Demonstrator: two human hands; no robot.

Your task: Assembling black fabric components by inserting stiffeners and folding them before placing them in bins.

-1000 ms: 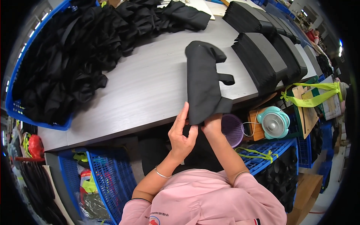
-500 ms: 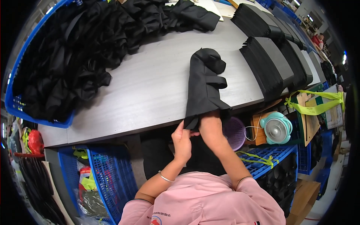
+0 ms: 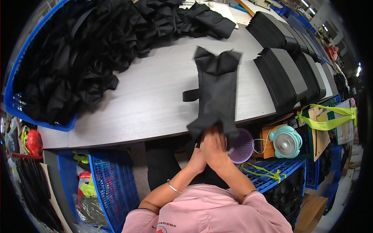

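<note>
A black fabric bag [image 3: 217, 91] with a short strap loop on its left side stretches from the table's front edge back over the tabletop. Its far end flares into two points, and its near end is bunched and blurred. My right hand [image 3: 214, 149] is closed on that near end, with its fingertips hidden in the dark cloth. Close against it on the left, my left hand [image 3: 197, 160] grips the lower edge of the same cloth. Most of the left fingers are behind the right hand.
A blue basket [image 3: 42, 123] heaped with crumpled black cloth [image 3: 89, 58] stands on the table [image 3: 155, 89] at left. Stacks of folded black pieces [image 3: 279, 77] lie at right. Beside my right arm are a purple bin [image 3: 243, 145], a teal fan [image 3: 286, 142] and a blue crate [image 3: 279, 167].
The black bag has turned over, so its strap loop now points left instead of right, and its far end has spread. My hands have come closer together and slightly nearer to me.
</note>
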